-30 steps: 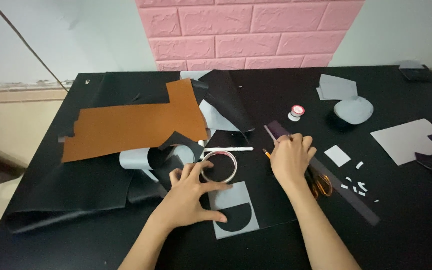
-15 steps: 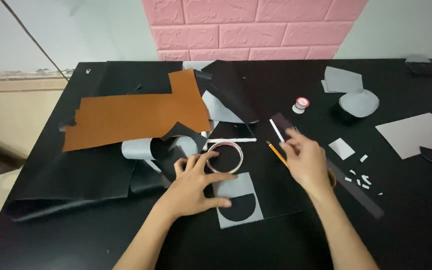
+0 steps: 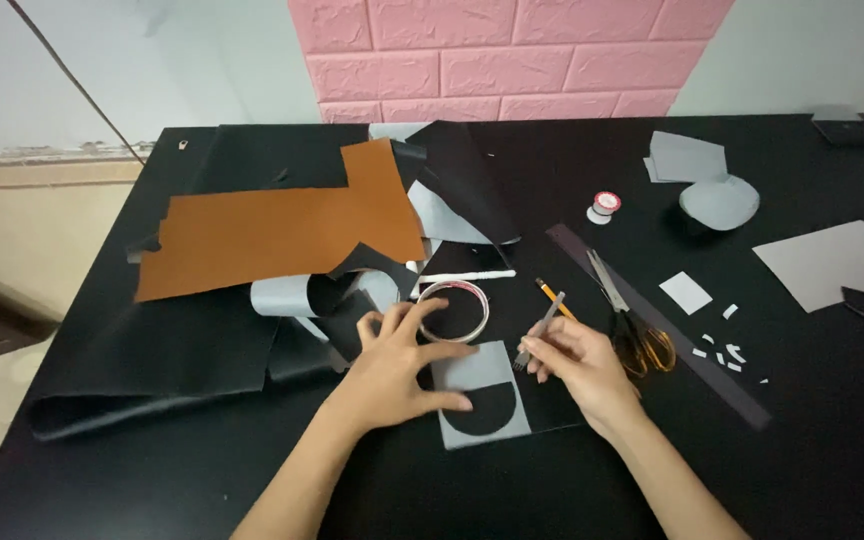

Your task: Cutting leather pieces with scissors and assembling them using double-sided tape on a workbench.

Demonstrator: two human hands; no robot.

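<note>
My left hand point(image 3: 392, 375) lies flat, fingers spread, on the tape ring point(image 3: 453, 311) and the grey sheet point(image 3: 480, 392) just below it. Right of that sheet, my right hand point(image 3: 577, 365) pinches a grey pen point(image 3: 539, 331).

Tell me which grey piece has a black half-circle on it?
The grey square lying under the left hand, right below the tape ring. The other grey pieces on the right side of the table are plain grey.
</note>
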